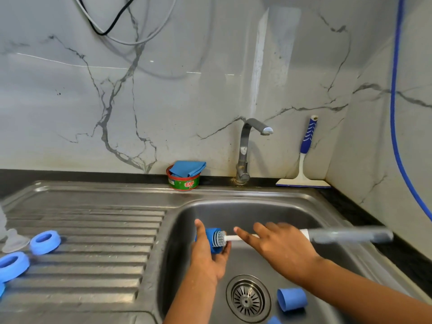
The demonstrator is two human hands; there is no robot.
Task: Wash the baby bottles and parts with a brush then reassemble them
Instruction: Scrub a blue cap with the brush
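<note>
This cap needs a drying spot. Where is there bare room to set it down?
The ribbed drainboard is bare between the blue rings and the basin. Its left edge is crowded with rings and a clear teat; another cap lies beside the drain.

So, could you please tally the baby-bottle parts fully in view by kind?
Blue plastic rings: 2
Blue plastic caps: 2
Clear silicone teat: 1
Total: 5, leaving out two cut-off blue pieces at the frame edges.

Left hand (205, 251) curled gripping, right hand (278, 246) blurred, forefinger apparently outstretched
</note>
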